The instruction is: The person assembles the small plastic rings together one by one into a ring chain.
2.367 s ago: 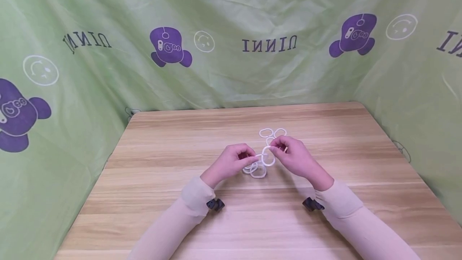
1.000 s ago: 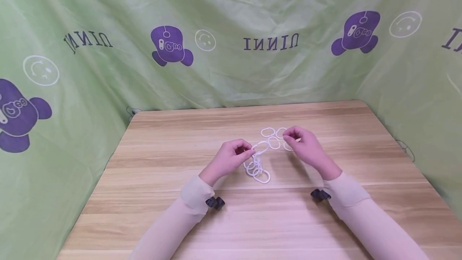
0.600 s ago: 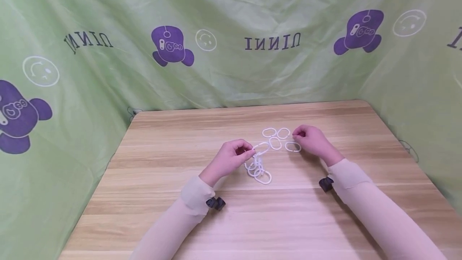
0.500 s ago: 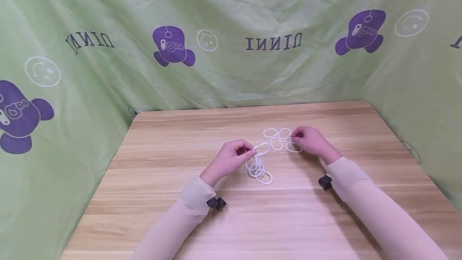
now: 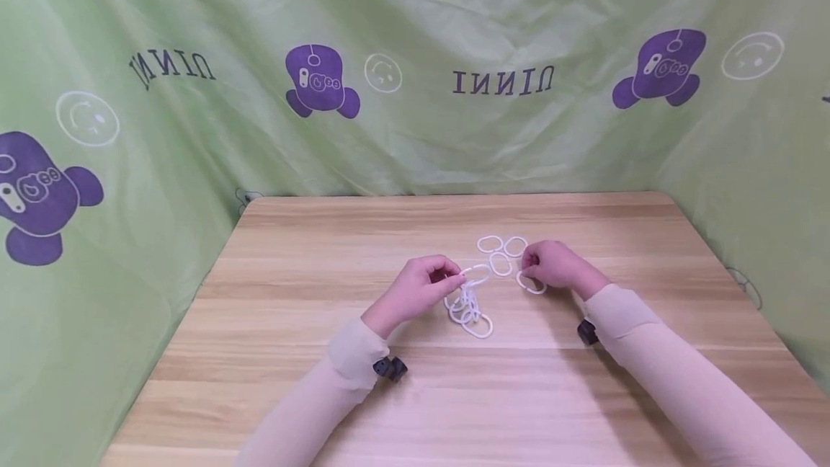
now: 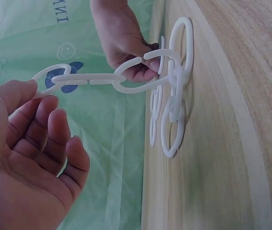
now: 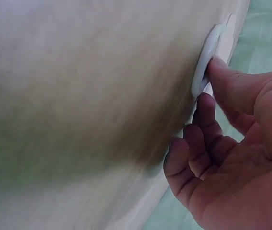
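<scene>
My left hand [image 5: 415, 290] pinches an end link of a white plastic chain [image 6: 88, 76] between thumb and finger; its other fingers are loosely bent. From there the chain of oval links, each with a small gap, hangs down to a heap [image 5: 478, 337] on the table. My right hand [image 5: 554, 265] is low over the table, thumb and fingertip at the edge of a single loose link [image 7: 203, 62]. In the right wrist view the thumb presses on this link, and the forefinger is mostly hidden. Three more loose links [image 5: 478, 244] lie just left of it.
The wooden table [image 5: 324, 236] has a back edge along a green curtain [image 5: 415, 143] printed with purple figures. Curtain also hangs at both sides. A small dark wrist device [image 5: 389, 368] sits at each sleeve cuff.
My right hand let go of the chain, moved right past the loose links, then came down onto the rightmost one. My left hand keeps holding the chain's end. The view has shifted slightly.
</scene>
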{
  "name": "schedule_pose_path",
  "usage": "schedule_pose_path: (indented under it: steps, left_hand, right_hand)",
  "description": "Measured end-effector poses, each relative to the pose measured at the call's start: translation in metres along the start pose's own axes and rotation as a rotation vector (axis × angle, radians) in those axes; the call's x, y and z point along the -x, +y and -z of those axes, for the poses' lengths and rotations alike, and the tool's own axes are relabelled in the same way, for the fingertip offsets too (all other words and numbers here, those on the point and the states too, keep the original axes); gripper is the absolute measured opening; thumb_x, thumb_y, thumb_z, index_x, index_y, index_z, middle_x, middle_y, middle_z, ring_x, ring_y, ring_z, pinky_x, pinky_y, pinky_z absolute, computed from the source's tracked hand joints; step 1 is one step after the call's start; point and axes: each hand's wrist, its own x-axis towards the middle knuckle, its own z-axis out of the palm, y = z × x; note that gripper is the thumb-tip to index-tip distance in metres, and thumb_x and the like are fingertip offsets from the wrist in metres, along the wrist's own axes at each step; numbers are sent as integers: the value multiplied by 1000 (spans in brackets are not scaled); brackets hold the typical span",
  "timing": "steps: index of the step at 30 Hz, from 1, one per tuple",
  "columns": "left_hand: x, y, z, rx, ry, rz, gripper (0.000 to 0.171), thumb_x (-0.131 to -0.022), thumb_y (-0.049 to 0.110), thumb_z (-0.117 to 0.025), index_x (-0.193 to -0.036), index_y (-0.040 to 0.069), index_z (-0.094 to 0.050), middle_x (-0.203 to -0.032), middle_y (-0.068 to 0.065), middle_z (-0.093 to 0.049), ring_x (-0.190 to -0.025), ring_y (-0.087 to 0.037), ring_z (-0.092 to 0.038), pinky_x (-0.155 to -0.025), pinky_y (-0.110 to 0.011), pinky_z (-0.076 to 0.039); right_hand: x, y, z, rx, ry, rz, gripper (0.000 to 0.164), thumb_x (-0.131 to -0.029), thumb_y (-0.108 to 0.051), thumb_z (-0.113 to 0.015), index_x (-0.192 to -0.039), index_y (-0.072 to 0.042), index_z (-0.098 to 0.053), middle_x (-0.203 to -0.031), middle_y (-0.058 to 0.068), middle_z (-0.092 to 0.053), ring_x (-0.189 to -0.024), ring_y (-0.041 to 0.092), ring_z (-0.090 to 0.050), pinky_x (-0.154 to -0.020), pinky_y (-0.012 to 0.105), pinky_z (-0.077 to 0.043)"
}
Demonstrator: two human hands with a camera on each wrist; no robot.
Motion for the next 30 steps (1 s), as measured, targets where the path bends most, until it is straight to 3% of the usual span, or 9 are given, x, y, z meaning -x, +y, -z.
schedule_pose_path:
  steps: [5,12,16,23,30]
  left_hand:
    - [-1,1,2,-7,-8,6,10,-92,20,-71,-92,10,-71,-80,3,-64,-73,-27,-56,-60,-23,-44]
    - [-1,2,1,-27,-8,-1,9,-92,19,-70,-93,10,-71,-80,4,-63,-71,-18,-55,-59,-23,-44]
    - [-1,0,1,-26,-8,-6,9,-92,19,-71,-93,10,-71,-80,4,-64,-70,-14,-54,-60,-24,-45]
    - [0,0,-1,-16,-19,-17,10,-92,19,-70,-93,9,-71,-79,3,-64,-71,-24,-57,-59,-24,-45]
    - [-1,1,-4,-25,-39,-55,10,-93,17,-69,-94,7,-71,-79,3,-65,-72,-28,-58,-61,-28,-47]
  right_hand:
    - [7,-4,-1,20,15,9,12,-91,-13,-67,-83,-10,-59,-70,0,-54,-67,18,-51,-64,33,-43]
    - [22,-31,2,-182,130,42,7,-94,-12,-65,-96,-6,-62,-83,4,-59,-77,19,-53,-70,36,-45]
    - [32,-53,6,-277,188,88,12,-96,-12,-63,-104,-3,-66,-90,7,-65,-81,20,-56,-71,35,-48]
    - [43,-88,9,-406,241,114,11,-96,-15,-64,-102,-7,-67,-89,9,-65,-73,22,-57,-62,32,-49]
    - [45,-98,4,-421,293,100,10,-96,-16,-64,-102,-7,-66,-87,6,-64,-71,22,-56,-60,33,-48]
